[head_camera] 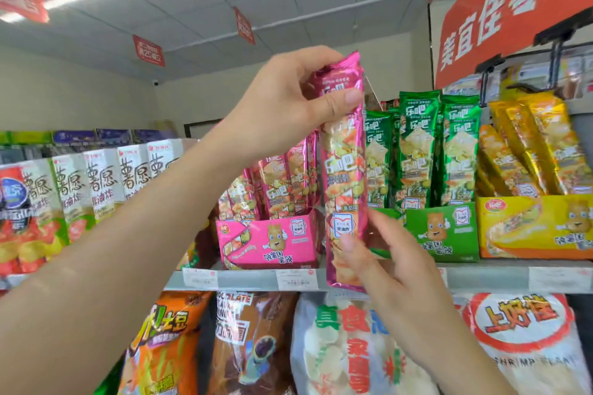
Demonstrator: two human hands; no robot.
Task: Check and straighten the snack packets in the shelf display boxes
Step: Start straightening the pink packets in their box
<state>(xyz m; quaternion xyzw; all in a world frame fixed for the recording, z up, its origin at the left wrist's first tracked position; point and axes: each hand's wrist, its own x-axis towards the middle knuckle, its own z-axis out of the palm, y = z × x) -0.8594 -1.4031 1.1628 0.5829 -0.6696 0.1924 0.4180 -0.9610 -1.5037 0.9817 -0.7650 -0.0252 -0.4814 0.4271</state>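
A long pink snack packet (345, 170) stands upright in the air in front of the shelf. My left hand (288, 106) pinches its top end between thumb and fingers. My right hand (378, 250) holds its lower part, thumb on the front. Behind it a pink display box (272, 242) holds more pink packets (282, 183), leaning. To the right stands a green display box (442, 231) with upright green packets (417, 151), then a yellow display box (532, 228) with slanting yellow packets (529, 151).
White cartons (102, 183) line the shelf at left. The shelf edge (481, 279) carries price tags. Large snack bags (346, 346) hang on the level below. An orange banner (513, 6) hangs overhead at right.
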